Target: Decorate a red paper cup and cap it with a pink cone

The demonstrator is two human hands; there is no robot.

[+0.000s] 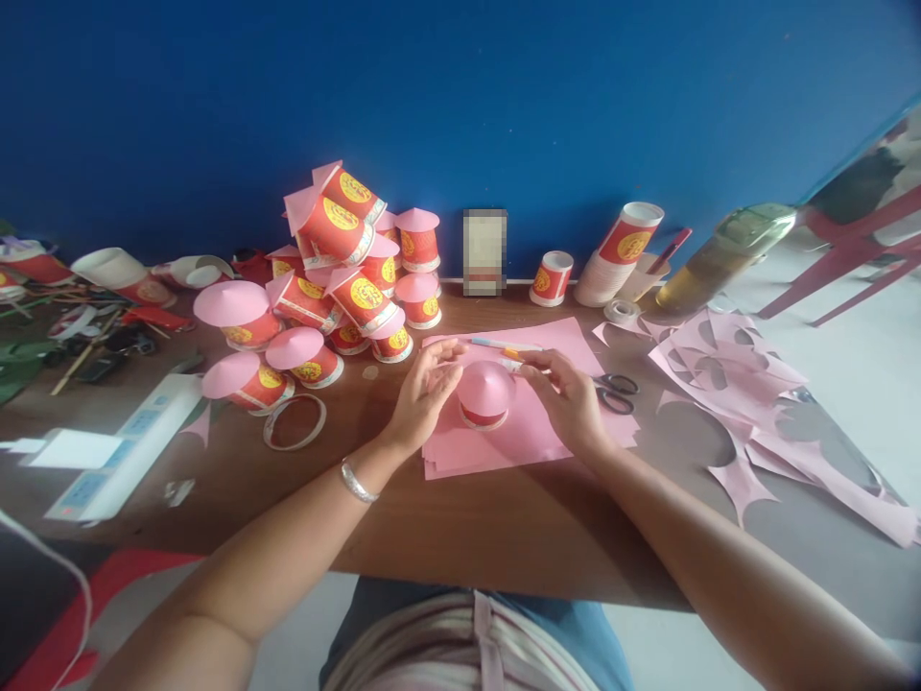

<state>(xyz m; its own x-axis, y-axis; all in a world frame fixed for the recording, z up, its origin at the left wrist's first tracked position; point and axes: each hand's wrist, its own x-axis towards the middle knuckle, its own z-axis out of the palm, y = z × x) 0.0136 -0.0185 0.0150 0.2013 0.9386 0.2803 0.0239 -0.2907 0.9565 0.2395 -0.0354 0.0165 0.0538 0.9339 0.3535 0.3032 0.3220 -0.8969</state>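
A red paper cup (484, 416) wearing a pink paper cone (486, 386) stands upright on pink paper sheets (460, 455) in front of me. My left hand (430, 392) is at the cone's left edge, fingers apart and curved; whether its thumb touches the rim I cannot tell. To the right of the cone is my right hand (565, 395), with thumb and fingers apart and nothing visibly gripped. Its fingertips are close to a small white-and-orange item (511, 356) lying behind the cone. A slim pen (500, 344) rests farther back on the sheets.
Several cone-topped cups (335, 226) are piled at the left. Scissors (617, 392) lie beside the sheets, and pink offcuts (726, 360) cover the right side. A cup stack (611, 264) and a bottle (726, 254) lean near the blue wall. A power strip (136, 441) is at left.
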